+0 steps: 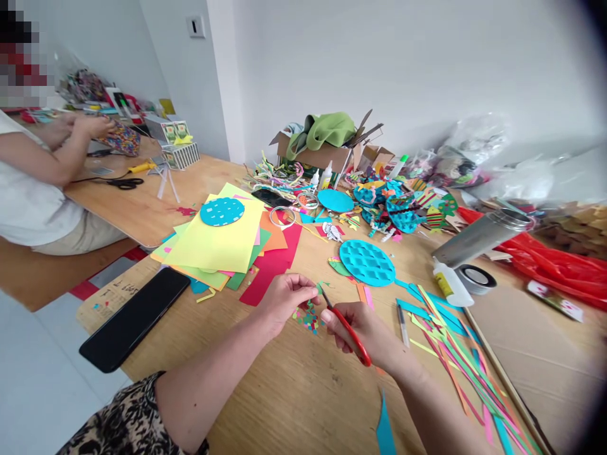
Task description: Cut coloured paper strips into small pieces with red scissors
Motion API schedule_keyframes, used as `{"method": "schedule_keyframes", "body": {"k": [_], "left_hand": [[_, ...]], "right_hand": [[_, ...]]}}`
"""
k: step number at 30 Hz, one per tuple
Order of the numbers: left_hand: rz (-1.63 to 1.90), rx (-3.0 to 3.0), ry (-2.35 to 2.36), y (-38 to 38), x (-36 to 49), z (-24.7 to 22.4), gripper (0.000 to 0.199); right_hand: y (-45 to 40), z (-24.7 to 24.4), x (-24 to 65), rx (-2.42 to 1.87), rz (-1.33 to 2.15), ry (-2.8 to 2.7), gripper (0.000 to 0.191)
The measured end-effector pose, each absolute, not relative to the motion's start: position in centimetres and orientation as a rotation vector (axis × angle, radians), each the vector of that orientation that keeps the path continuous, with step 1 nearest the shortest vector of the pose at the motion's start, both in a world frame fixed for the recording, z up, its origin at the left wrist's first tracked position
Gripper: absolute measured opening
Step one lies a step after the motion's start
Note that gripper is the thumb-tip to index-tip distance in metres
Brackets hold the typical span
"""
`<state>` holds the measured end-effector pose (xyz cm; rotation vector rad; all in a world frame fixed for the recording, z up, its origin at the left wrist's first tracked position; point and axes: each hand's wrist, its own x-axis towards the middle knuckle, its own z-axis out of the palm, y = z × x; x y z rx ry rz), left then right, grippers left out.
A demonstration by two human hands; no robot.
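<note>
Red-handled scissors (349, 330) are gripped in my right hand (363, 325), their blades pointing up and left toward a small green paper piece (321, 287). My left hand (290, 297) pinches that green piece between thumb and fingertips. Just below the fingertips, small multicoloured paper bits (309, 318) lie scattered on the wooden table (265, 392). Beyond my hands rests a blue oval with a woven pattern (367, 262). To the left, a blue dotted oval (222, 212) lies on yellow paper (227, 243).
A black phone (135, 319) lies at the table's left edge. At right are coloured strips (446, 354), a glue bottle (450, 284), tape (475, 278) and a steel flask (484, 237). A cardboard box (313, 157) stands behind. Another person (38, 177) works at far left.
</note>
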<state>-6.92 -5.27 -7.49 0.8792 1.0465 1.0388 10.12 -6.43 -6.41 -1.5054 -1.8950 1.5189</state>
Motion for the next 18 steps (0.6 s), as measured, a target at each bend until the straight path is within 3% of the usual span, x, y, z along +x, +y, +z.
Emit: {"method": "schedule_keyframes", "body": {"k": [18], "left_hand": [[1.022, 0.870, 0.944, -5.33, -6.75, -7.81, 0.020]], "right_hand": [[-6.61, -6.31, 9.78, -1.384, 1.604, -1.843, 0.045]]}}
